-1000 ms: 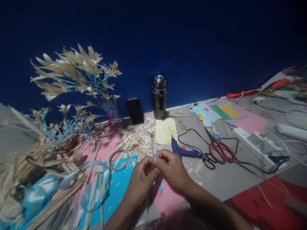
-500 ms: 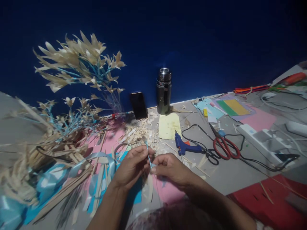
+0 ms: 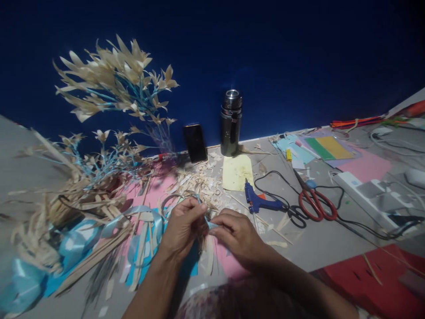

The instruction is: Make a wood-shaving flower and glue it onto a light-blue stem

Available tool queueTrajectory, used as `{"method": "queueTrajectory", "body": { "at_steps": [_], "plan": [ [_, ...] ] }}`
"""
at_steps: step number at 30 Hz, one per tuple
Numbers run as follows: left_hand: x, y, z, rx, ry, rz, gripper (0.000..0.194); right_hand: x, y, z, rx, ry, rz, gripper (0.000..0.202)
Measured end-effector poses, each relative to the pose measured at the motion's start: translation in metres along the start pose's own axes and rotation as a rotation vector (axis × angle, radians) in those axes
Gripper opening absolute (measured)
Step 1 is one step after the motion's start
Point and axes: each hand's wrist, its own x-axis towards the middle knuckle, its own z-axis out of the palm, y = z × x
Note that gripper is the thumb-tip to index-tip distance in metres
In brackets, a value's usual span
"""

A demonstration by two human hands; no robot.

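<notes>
Left hand (image 3: 181,226) and right hand (image 3: 237,237), bunched together a second ago, now stand slightly apart along a thin pale-blue stem (image 3: 206,220). The left grip pinches this stem between thumb and finger; the right grip is closed on a flat pale-blue ribbon end (image 3: 213,225) beside it. Stem and ribbon hang above the grey bench (image 3: 299,257), toward its front edge. Should the right fingers slacken, the ribbon could loosen; too hard a pull might bend the stem. Just beyond lie curled straw-coloured husk scraps (image 3: 199,179). Right of these lies a blue plastic glue gun (image 3: 265,203); a straying forearm could snag its black cord (image 3: 277,175) and drag it. Whether it is hot, I cannot tell. Near the back edge, a dark metal flask (image 3: 230,128) stands upright.
</notes>
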Motion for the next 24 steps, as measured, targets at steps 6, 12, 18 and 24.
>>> {"method": "queueTrajectory", "body": {
  "at_steps": [6,12,18,24],
  "plan": [
    [-0.002,-0.002,0.005,0.051,0.096,0.086,0.038,0.000,-0.001,-0.001,0.045,-0.001,0.003,0.004],
    [-0.006,-0.004,0.006,0.192,0.197,0.195,0.035,0.000,-0.001,0.001,0.010,-0.029,0.011,0.003],
    [-0.005,-0.008,0.004,0.262,0.217,0.284,0.034,0.002,-0.003,0.002,-0.037,0.008,0.029,0.015],
    [-0.011,-0.014,-0.004,0.114,-0.043,0.055,0.037,0.005,0.000,0.000,0.262,-0.008,0.246,0.021]
  ]
}}
